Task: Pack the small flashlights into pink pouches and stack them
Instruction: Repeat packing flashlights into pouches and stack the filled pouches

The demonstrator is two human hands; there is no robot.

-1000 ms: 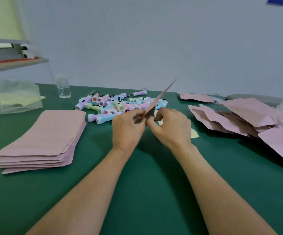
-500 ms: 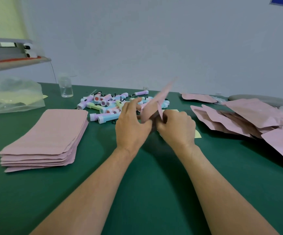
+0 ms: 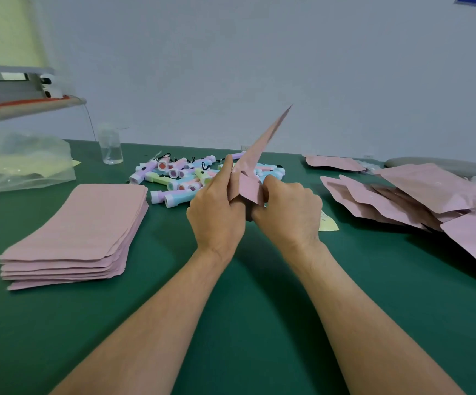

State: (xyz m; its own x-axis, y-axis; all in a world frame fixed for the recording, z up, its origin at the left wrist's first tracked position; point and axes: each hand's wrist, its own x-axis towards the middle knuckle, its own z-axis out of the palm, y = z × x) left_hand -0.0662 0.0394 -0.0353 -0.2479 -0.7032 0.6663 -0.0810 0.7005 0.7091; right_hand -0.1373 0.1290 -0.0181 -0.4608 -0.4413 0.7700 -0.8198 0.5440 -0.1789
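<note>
While both hands meet over the middle of the green table (image 3: 245, 295), they grip one pink pouch (image 3: 255, 166) between them in the head view. The left hand (image 3: 216, 215) pinches its lower edge with the thumb laid up along the side. The right hand (image 3: 288, 212) curls its fingers round the bottom end. The pouch tilts up and away, its far corner against the wall; whether anything is inside cannot be told.

Just behind lies the heap of small flashlights (image 3: 179, 178), its right part hidden by the hands and pouch. To the left sits a neat stack of flat pouches (image 3: 80, 232); to the right, loose pouches (image 3: 401, 201) overlap in a spread. A yellow slip (image 3: 329, 223) peeks out beside the right hand. A clear cup (image 3: 111, 149) and a plastic bag (image 3: 20, 163) stand far left.
</note>
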